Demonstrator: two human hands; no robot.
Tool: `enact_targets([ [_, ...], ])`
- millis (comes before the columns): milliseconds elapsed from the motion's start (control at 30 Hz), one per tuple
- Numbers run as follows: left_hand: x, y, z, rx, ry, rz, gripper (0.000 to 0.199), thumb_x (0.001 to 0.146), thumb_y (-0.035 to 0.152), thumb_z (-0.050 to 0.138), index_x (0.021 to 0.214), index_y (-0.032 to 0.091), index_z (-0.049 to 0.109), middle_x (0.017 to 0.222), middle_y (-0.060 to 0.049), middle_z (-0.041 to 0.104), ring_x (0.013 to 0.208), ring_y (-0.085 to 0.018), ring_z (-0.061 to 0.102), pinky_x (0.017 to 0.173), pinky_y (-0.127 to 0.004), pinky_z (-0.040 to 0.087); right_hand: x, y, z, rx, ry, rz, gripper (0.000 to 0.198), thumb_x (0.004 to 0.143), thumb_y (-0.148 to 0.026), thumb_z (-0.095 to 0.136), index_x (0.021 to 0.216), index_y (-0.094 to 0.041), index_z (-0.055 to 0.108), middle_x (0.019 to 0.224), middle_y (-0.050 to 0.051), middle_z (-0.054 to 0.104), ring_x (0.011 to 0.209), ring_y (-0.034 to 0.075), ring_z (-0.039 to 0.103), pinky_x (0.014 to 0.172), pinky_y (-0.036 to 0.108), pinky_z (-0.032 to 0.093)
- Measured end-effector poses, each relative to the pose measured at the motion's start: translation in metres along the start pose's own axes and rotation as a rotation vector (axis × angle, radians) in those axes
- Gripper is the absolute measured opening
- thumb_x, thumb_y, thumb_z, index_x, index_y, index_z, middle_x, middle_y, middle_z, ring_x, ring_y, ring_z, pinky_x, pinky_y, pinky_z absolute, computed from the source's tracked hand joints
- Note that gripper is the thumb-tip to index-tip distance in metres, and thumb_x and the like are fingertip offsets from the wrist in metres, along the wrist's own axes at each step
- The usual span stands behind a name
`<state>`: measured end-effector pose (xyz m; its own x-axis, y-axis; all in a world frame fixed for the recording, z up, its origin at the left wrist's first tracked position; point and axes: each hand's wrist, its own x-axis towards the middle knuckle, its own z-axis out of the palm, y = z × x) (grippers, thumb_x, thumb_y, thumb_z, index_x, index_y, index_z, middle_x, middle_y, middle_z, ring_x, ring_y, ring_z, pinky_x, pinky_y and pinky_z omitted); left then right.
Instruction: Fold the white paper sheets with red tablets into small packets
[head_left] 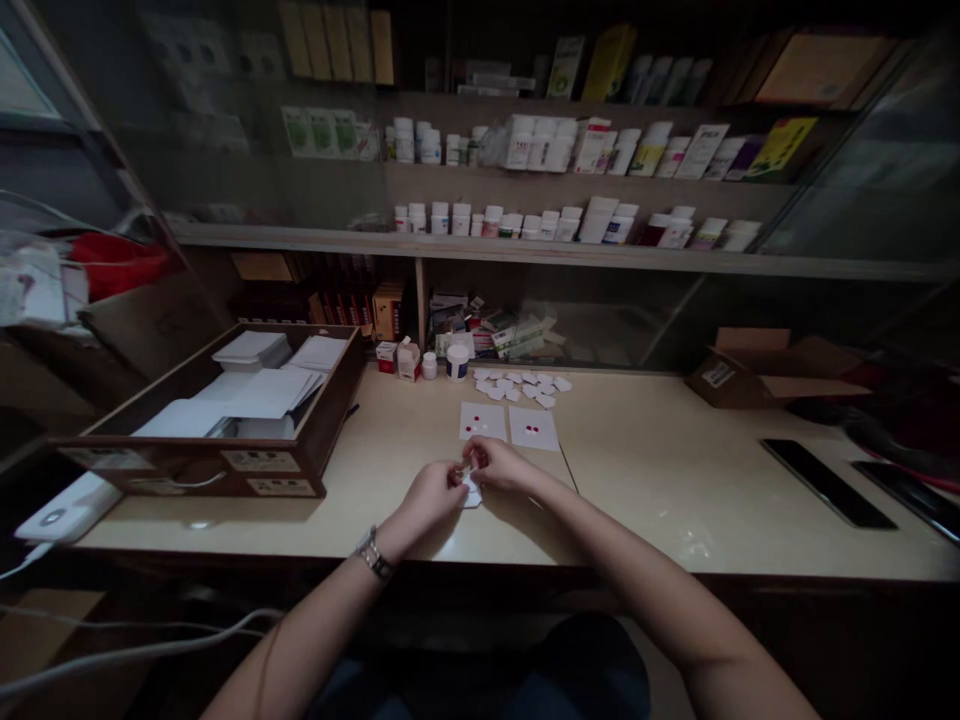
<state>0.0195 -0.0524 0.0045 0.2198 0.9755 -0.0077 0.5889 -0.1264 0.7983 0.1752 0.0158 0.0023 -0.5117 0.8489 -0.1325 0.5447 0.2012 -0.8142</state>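
Observation:
Both hands meet low over the table, pinching a small white folded paper (471,492). My left hand (437,492), with a watch on its wrist, grips it from the left. From the right, my right hand (495,464) closes its fingertips on the paper's upper part. The fingers hide much of the fold. Just beyond them lie two flat white paper squares. The left square (491,412) bears red and white pills spread apart; on the right square (544,425), pills sit bunched near the middle. Farther back are several small folded white paper packets (517,384).
A wooden drawer (307,455) of white papers stands at left. Small boxes, a pill bottle (429,365) and a white tub (457,363) line the back. At right are a phone (825,482) and an open cardboard box (739,375). Medicine shelves (525,253) rise behind.

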Motion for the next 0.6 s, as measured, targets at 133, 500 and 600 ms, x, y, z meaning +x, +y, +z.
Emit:
enact_targets([
  [133, 0.028, -0.006, -0.005, -0.151, -0.091, -0.142, 0.004, 0.066, 0.01, 0.058, 0.064, 0.011, 0.061, 0.052, 0.003, 0.053, 0.049, -0.01, 0.045, 0.049, -0.021, 0.031, 0.006, 0.003, 0.004, 0.293, 0.047, -0.019, 0.033, 0.056, -0.002, 0.06, 0.085, -0.016, 0.054, 0.061, -0.008, 0.051, 0.053, 0.008, 0.049, 0.05, 0.018, 0.037],
  [500, 0.065, -0.006, -0.018, -0.442, 0.009, -0.192, 0.029, 0.066, 0.036, 0.072, 0.064, 0.009, 0.061, 0.046, 0.002, 0.051, 0.041, -0.008, 0.045, 0.042, -0.02, 0.033, 0.01, 0.005, -0.01, 0.615, 0.199, 0.065, 0.033, 0.052, -0.041, 0.075, 0.062, -0.016, 0.057, 0.046, -0.003, 0.054, 0.039, 0.01, 0.048, 0.038, 0.02, 0.035],
  [600, 0.064, -0.013, -0.009, -0.486, 0.029, -0.193, 0.027, 0.066, 0.034, 0.071, 0.065, 0.008, 0.061, 0.047, 0.001, 0.052, 0.041, -0.008, 0.045, 0.041, -0.019, 0.033, 0.014, 0.01, -0.003, 0.65, 0.292, 0.052, 0.03, 0.051, -0.038, 0.075, 0.057, -0.016, 0.056, 0.044, -0.004, 0.053, 0.039, 0.01, 0.047, 0.04, 0.02, 0.034],
])
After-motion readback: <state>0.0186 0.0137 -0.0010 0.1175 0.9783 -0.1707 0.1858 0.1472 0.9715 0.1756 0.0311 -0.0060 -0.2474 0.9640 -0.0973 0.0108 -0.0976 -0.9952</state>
